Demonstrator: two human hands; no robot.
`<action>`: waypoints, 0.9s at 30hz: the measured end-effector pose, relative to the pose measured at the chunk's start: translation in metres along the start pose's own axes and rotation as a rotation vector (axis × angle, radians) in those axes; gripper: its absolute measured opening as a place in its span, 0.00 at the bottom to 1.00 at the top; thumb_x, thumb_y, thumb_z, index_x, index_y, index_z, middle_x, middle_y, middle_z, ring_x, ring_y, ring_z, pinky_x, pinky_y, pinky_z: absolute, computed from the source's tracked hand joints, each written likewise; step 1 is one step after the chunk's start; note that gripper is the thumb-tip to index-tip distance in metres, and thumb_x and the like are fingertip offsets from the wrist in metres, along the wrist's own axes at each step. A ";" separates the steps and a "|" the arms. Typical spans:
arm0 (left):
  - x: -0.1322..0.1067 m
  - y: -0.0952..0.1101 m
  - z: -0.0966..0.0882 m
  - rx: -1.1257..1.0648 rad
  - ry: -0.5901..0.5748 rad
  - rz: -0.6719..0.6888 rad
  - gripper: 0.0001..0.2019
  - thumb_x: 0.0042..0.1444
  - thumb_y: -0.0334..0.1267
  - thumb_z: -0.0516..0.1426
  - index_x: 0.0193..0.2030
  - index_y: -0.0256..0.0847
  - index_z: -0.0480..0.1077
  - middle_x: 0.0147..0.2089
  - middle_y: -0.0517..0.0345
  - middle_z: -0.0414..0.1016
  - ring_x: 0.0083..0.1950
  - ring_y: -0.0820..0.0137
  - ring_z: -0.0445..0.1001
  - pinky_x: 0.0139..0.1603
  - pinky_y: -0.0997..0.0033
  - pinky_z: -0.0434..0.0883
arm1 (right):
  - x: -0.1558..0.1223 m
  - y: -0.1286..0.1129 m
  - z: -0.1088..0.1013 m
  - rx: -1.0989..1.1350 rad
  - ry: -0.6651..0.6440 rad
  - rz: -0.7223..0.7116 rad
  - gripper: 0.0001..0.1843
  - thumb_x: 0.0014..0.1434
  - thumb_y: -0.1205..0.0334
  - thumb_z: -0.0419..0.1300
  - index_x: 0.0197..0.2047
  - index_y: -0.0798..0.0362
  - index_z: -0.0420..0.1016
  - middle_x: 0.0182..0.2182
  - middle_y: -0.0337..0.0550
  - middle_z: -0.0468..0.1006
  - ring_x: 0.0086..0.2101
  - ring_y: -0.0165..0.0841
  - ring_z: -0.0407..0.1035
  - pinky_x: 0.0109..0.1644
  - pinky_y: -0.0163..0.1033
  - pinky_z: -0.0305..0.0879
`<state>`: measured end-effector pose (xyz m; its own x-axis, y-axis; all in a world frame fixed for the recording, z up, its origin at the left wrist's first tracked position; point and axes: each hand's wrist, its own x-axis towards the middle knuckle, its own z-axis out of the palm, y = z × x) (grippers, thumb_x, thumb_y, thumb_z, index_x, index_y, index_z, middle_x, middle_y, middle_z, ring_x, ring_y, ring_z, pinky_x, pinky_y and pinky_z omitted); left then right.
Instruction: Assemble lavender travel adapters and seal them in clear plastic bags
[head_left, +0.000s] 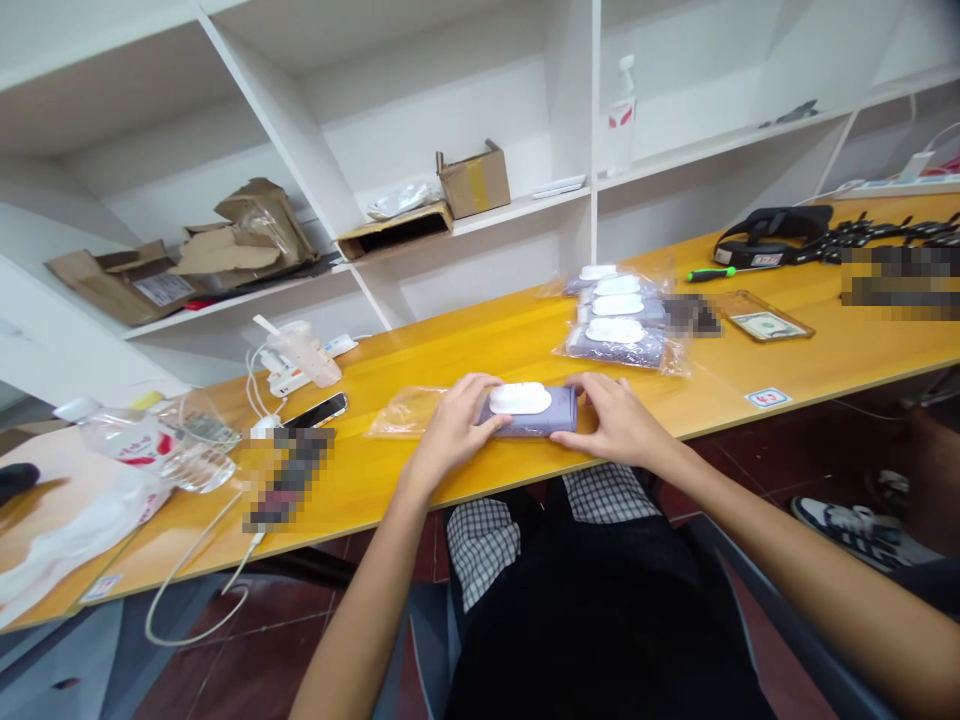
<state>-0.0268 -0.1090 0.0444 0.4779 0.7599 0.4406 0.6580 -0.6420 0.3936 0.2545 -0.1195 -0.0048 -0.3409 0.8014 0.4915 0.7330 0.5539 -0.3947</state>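
Observation:
A greyish-purple roll (564,412) with a white oval label (520,398) lies on the table between my hands. My left hand (463,420) grips its left end, thumb in front and fingers behind. Around the right end curve the thumb and fingers of my right hand (611,418). A clear plastic bag (405,412) spreads flat from under my left hand; whether the roll is partly inside it I cannot tell. Farther back, several similar purple rolls (619,350) with white labels lie in clear plastic bags, lined up in a row.
Left on the yellow table (360,490) are a phone (316,411), a plastic cup (304,352), a white cable (169,590) and a water bottle (150,445). At right lie a green screwdriver (710,273), a brown tray (799,328) and a black head strap (772,235). Shelves with cardboard boxes (474,182) stand behind.

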 end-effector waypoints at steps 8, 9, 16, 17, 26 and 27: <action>-0.009 -0.019 0.010 0.070 -0.178 -0.091 0.40 0.56 0.50 0.69 0.73 0.49 0.60 0.74 0.42 0.63 0.74 0.44 0.62 0.73 0.37 0.61 | 0.001 0.002 0.001 0.060 -0.028 0.009 0.31 0.59 0.41 0.66 0.59 0.48 0.68 0.51 0.53 0.80 0.47 0.52 0.75 0.48 0.55 0.70; -0.008 -0.018 0.013 0.078 -0.169 -0.086 0.40 0.56 0.50 0.69 0.73 0.48 0.60 0.74 0.42 0.63 0.74 0.44 0.62 0.73 0.37 0.60 | 0.001 0.003 0.001 0.071 -0.020 0.010 0.31 0.59 0.41 0.66 0.60 0.47 0.68 0.50 0.52 0.80 0.47 0.52 0.75 0.48 0.55 0.70; -0.004 -0.005 0.019 0.042 -0.095 -0.046 0.38 0.58 0.49 0.68 0.73 0.49 0.59 0.70 0.43 0.69 0.69 0.47 0.69 0.68 0.42 0.68 | -0.001 0.003 0.002 0.156 0.065 0.041 0.37 0.58 0.42 0.67 0.66 0.47 0.65 0.50 0.53 0.79 0.46 0.51 0.76 0.50 0.57 0.71; -0.003 -0.003 0.020 0.034 -0.088 -0.036 0.38 0.59 0.48 0.68 0.73 0.50 0.59 0.70 0.44 0.69 0.68 0.48 0.70 0.67 0.43 0.69 | 0.000 0.003 0.002 0.168 0.064 0.043 0.36 0.58 0.42 0.67 0.65 0.47 0.65 0.50 0.53 0.79 0.45 0.50 0.76 0.50 0.56 0.72; -0.002 0.013 0.029 0.014 -0.056 0.028 0.34 0.62 0.46 0.66 0.72 0.52 0.60 0.69 0.46 0.70 0.67 0.50 0.71 0.67 0.44 0.69 | 0.000 0.007 0.005 0.200 0.022 0.075 0.38 0.54 0.41 0.70 0.61 0.47 0.65 0.47 0.51 0.79 0.42 0.47 0.76 0.45 0.53 0.74; -0.002 0.014 0.029 0.008 -0.055 0.034 0.33 0.63 0.47 0.65 0.72 0.52 0.61 0.69 0.46 0.70 0.67 0.50 0.71 0.68 0.44 0.69 | 0.000 0.006 0.005 0.198 0.014 0.076 0.38 0.53 0.41 0.70 0.61 0.48 0.65 0.47 0.51 0.79 0.42 0.47 0.75 0.44 0.53 0.74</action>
<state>-0.0017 -0.1162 0.0257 0.5311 0.7424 0.4083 0.6457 -0.6667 0.3723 0.2562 -0.1151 -0.0112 -0.2796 0.8402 0.4647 0.6260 0.5265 -0.5753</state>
